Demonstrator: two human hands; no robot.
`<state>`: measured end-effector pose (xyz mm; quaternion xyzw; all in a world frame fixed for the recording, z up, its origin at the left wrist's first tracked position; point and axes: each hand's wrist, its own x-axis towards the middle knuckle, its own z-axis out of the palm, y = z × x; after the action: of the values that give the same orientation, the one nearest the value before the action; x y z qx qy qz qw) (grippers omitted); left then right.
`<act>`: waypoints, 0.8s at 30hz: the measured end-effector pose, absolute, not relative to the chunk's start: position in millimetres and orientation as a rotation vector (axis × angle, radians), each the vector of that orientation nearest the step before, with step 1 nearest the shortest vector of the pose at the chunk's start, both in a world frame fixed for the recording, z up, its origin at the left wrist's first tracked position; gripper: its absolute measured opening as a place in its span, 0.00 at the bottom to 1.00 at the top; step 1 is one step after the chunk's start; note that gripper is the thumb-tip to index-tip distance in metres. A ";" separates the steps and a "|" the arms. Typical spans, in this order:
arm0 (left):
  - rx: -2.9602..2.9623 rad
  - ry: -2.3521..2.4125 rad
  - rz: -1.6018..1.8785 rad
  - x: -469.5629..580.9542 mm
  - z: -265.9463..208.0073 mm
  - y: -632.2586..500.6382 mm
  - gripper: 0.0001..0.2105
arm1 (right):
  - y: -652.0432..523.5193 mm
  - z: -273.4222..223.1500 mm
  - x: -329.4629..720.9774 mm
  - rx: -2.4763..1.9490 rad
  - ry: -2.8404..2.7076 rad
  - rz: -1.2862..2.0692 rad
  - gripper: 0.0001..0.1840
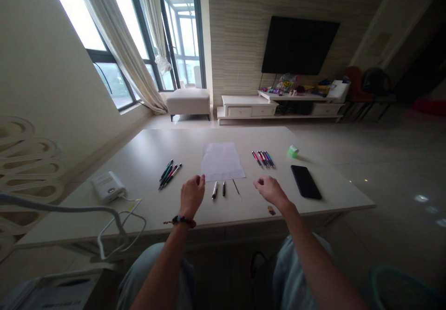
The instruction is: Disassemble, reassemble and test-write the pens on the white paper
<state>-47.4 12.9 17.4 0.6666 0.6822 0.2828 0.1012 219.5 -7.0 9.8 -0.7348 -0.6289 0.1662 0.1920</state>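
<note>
My left hand (193, 195) rests at the table's near side with its fingers curled in, close to the lower left corner of a white sheet of paper (223, 160). Whether it touches the sheet I cannot tell. My right hand (271, 189) is loosely closed to the right of the sheet, and nothing shows in it. Between the hands lie pen parts: a white-and-dark barrel piece (214, 190), a short black piece (224, 189) and a thin dark refill (236, 188). Several pens (170, 175) lie left of the paper, and several more coloured pens (264, 159) lie right of it.
A black phone (305, 182) and a small green-and-white container (293, 151) stand on the table's right. A small sticker-like piece (271, 210) lies near the front edge. At left is a white box-shaped device (108, 187) with a white cable (139, 217).
</note>
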 end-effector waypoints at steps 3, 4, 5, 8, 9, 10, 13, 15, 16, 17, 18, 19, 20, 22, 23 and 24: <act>1.899 2.071 0.857 -68.6 32.0 7.6 0.19 | -16.2 11.3 233.9 -2.122 -1.764 0.433 0.17; 1.874 2.094 0.845 -74.9 35.3 6.4 0.19 | -18.4 11.6 238.5 -2.135 -1.761 0.427 0.18; 1.858 2.111 0.838 -80.3 37.9 5.3 0.19 | -20.2 11.9 242.6 -2.144 -1.756 0.423 0.18; 1.839 2.148 0.826 -89.7 41.5 1.4 0.19 | -22.3 12.7 251.5 -2.166 -1.750 0.418 0.17; 1.840 2.152 0.821 -90.8 41.5 -0.1 0.19 | -22.1 12.9 253.1 -2.170 -1.750 0.419 0.17; 1.844 2.153 0.815 -91.3 41.0 -1.7 0.19 | -21.5 13.1 254.0 -2.172 -1.751 0.421 0.17; 1.870 2.141 0.796 -91.5 36.6 -4.9 0.18 | -18.7 12.7 252.8 -2.172 -1.759 0.424 0.15; 1.880 2.136 0.778 -91.2 32.2 -5.1 0.17 | -16.5 11.3 248.6 -2.174 -1.765 0.427 0.14; 1.886 2.131 0.766 -90.6 29.7 -4.5 0.17 | -15.2 10.1 245.1 -2.175 -1.769 0.431 0.14; 1.894 2.120 0.751 -89.1 27.0 -3.5 0.16 | -13.9 8.6 240.6 -2.175 -1.776 0.437 0.14; 1.908 2.104 0.734 -86.6 24.1 -2.3 0.15 | -12.4 6.8 234.9 -2.172 -1.785 0.445 0.14; 1.925 2.080 0.716 -83.0 20.9 -1.1 0.15 | -10.7 4.8 228.1 -2.165 -1.798 0.455 0.14; 1.946 2.052 0.700 -78.1 17.4 0.0 0.14 | -8.7 2.7 220.5 -2.155 -1.811 0.465 0.14; 1.983 1.995 0.677 -65.1 9.1 1.5 0.14 | -4.3 -1.8 203.5 -2.131 -1.835 0.484 0.15; 1.998 1.972 0.672 -57.6 4.5 1.7 0.13 | -1.9 -4.0 194.9 -2.122 -1.844 0.492 0.15; 2.010 1.957 0.668 -49.9 -0.4 1.6 0.14 | 0.3 -6.2 186.7 -2.118 -1.850 0.501 0.15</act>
<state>-49.9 1.6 -0.4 0.6912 0.6729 0.2298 0.1287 186.7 0.3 -6.2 -0.7339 -0.6412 0.1737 0.1420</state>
